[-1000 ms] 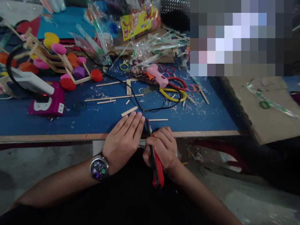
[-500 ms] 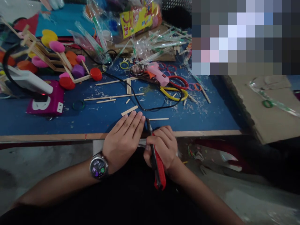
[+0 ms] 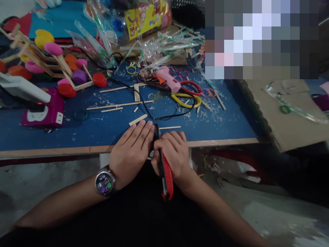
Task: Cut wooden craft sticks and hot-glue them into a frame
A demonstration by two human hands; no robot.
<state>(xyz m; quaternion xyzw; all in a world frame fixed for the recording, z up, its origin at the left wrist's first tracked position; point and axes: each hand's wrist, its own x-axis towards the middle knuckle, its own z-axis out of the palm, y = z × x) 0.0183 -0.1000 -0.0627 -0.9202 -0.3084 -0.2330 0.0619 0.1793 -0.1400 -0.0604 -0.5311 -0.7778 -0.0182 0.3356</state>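
My left hand (image 3: 132,147) lies flat at the table's front edge, fingers together and stretched forward. Its palm hides whatever lies beneath. In my right hand (image 3: 172,154) is a red and black utility knife (image 3: 167,175), its handle toward me and its front end beside my left index finger. A thin wooden stick (image 3: 170,128) pokes out to the right of the knife's front end; its left part is hidden. Just beyond my left fingertips rests a wider flat wooden stick (image 3: 138,119).
A pink glue gun (image 3: 168,79) with a black cable lies beyond, near yellow-handled scissors (image 3: 189,101). Stick models with coloured caps (image 3: 99,80) and a purple power socket (image 3: 55,109) stand left. Plastic wrappers (image 3: 154,51) cover the back. Cardboard (image 3: 290,130) lies right.
The knife has shifted slightly forward along my left index finger, with my right hand around it. My left hand keeps its flat pose. The whole view has shifted a little.
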